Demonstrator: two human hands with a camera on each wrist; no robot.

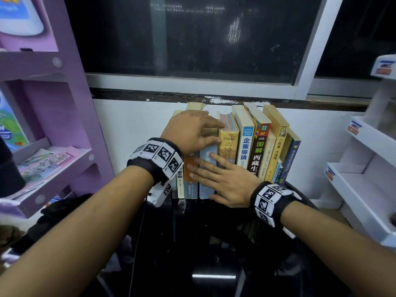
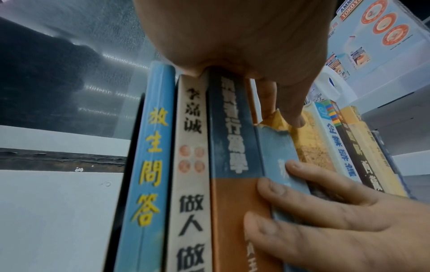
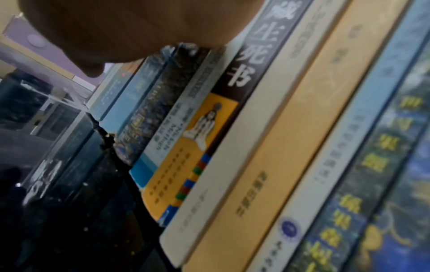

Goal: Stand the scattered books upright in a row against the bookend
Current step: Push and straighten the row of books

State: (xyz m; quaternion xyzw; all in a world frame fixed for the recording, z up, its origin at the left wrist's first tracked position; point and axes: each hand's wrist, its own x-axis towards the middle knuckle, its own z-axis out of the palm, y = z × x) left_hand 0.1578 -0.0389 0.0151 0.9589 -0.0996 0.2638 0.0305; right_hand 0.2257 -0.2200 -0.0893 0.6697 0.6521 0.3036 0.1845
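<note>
**Books upright in a row; both hands squaring them up**

Nearest, the right hand [image 1: 227, 185] lies flat against the lower spines, fingers straight and slightly spread, pinching nothing. The fingertips [image 2: 300, 185] press the pale blue book [image 1: 206, 174] and its neighbours. In my judgement this is to push the spines back level.

Above the right hand, the left hand [image 1: 192, 131] rests over the tops of the left-hand books. Its fingers are extended, not curled round any volume, and reach the top of the Troyka book [image 1: 228, 142]. This looks like steadying the row from above while the right hand presses.

The row [image 1: 246, 146] stands upright. Right of the Troyka book the volumes lean slightly leftward onto it. A thin dark edge [image 2: 130, 165], left of the blue-spined book [image 2: 149, 165], is probably the bookend; I cannot confirm it. No book is seen lying loose, so the task appears close to done.

The books stand on a dark glossy surface [image 1: 214, 264]. Behind the row is a white wall [image 1: 132, 125] below a dark window [image 1: 192, 35]. A purple rack [image 1: 64, 103] stands left of the row, a white rack [image 1: 364, 179] right.
</note>
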